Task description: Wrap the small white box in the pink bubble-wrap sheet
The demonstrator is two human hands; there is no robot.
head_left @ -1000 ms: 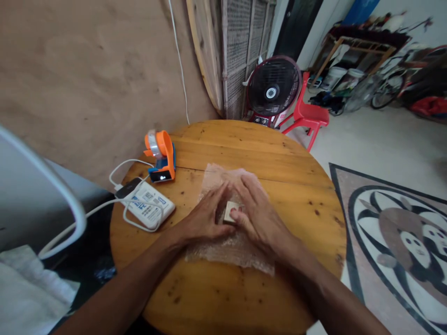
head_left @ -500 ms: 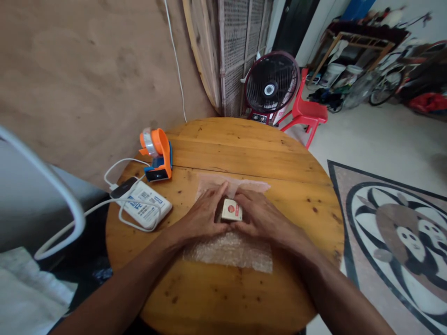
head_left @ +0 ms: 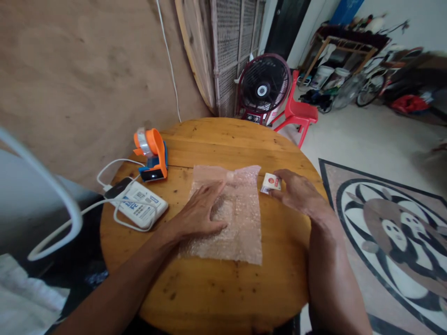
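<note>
The table (head_left: 216,293) is wood, varnished to a soft sheen, with dark knots. The bubble wrap (head_left: 242,232) is thin, see-through plastic, bumpy and glinting. The small box (head_left: 272,181) looks like smooth printed card. The tape dispenser (head_left: 161,159) is smooth orange and blue plastic, the chair (head_left: 303,112) red plastic. The wall (head_left: 87,70) looks like matt, blotchy board; the screen (head_left: 228,49) is rough weave.

We have bubble wrap (head_left: 240,221) mid-tabletop (head_left: 223,293), a box (head_left: 271,182) to its right. Near the left edge lies a power bank (head_left: 144,212), a tape dispenser (head_left: 160,152) behind.
</note>
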